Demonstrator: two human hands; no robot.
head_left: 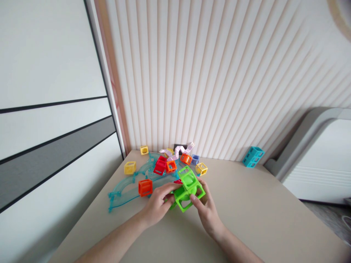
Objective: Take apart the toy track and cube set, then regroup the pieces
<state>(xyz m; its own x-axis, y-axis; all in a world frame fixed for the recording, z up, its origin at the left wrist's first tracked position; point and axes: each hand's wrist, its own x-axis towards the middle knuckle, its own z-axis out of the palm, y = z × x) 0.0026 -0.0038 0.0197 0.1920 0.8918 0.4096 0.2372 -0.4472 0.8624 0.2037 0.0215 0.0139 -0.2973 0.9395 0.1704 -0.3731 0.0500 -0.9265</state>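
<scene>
A bright green open-framed block piece (pixel 189 188), made of joined cubes with round openings, is held above the table between both hands. My left hand (pixel 159 204) grips its left side, fingers and thumb closed on it. My right hand (pixel 205 208) holds the right side, thumb on the front frame and fingers behind. A bit of red (pixel 178 181) shows just behind the green piece, and I cannot tell whether it is attached. Close to the left hand lies an orange cube block (pixel 145 187).
Translucent teal track pieces (pixel 126 190) spread over the table's left. Beyond lie a red block (pixel 160 165), orange block (pixel 171 166), yellow block (pixel 201 168), blue block (pixel 195 159) and lilac zigzag piece (pixel 178 150). A teal block stack (pixel 253 157) stands by the ribbed wall (pixel 192 73).
</scene>
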